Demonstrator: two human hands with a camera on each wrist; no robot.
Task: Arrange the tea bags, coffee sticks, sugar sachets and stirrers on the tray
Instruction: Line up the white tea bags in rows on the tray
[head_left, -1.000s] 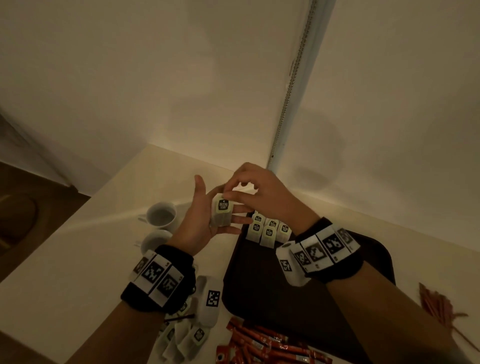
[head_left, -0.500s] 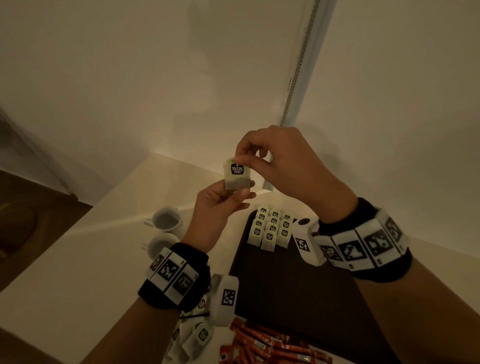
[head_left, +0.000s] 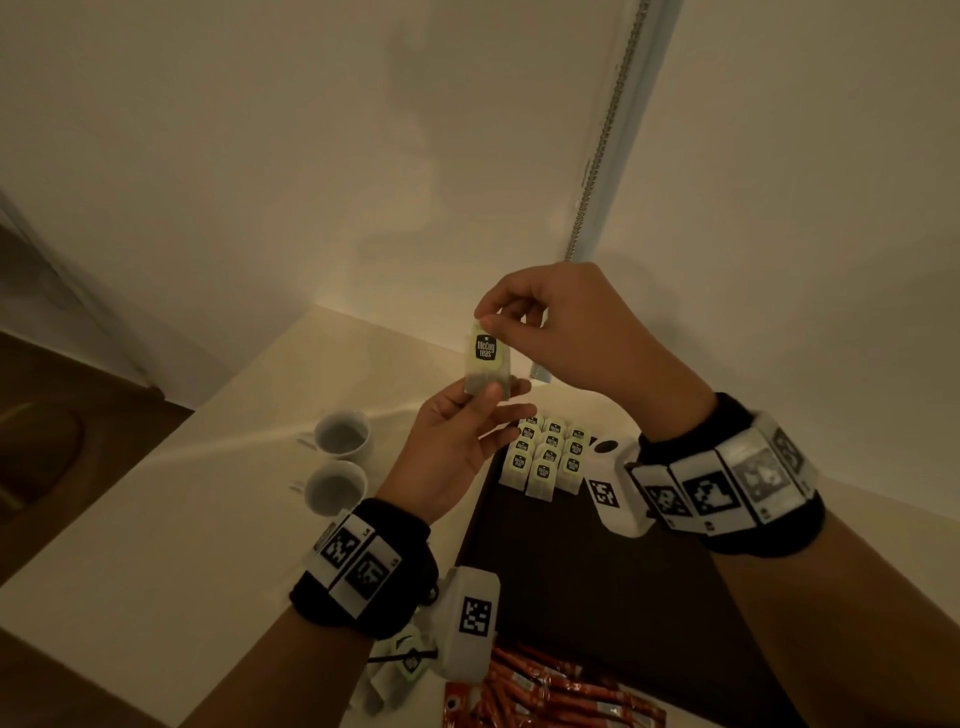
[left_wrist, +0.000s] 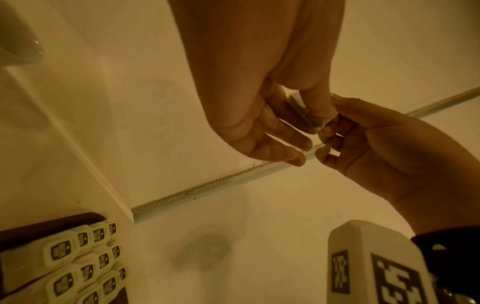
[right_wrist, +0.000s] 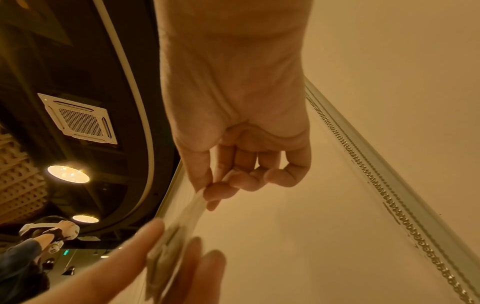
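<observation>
A pale green tea bag (head_left: 487, 364) with a black label hangs upright in the air above the table. My right hand (head_left: 558, 332) pinches its top edge between thumb and forefinger. My left hand (head_left: 467, 431) pinches its lower edge. The same bag shows edge-on in the left wrist view (left_wrist: 303, 111) and blurred in the right wrist view (right_wrist: 176, 226). Several tea bags (head_left: 548, 460) lie in neat rows at the far left corner of the dark tray (head_left: 571, 587). Red coffee sticks (head_left: 545, 691) lie at the tray's near edge.
Two white cups (head_left: 340, 460) stand on the pale table (head_left: 156, 545) left of the tray. Loose tea bags (head_left: 400, 660) lie under my left wrist. Walls close off the back, with a metal strip (head_left: 602, 145) in the corner.
Both hands rose from just above the tray with the tea bag. The bag now hangs stretched upright between them, higher than before.
</observation>
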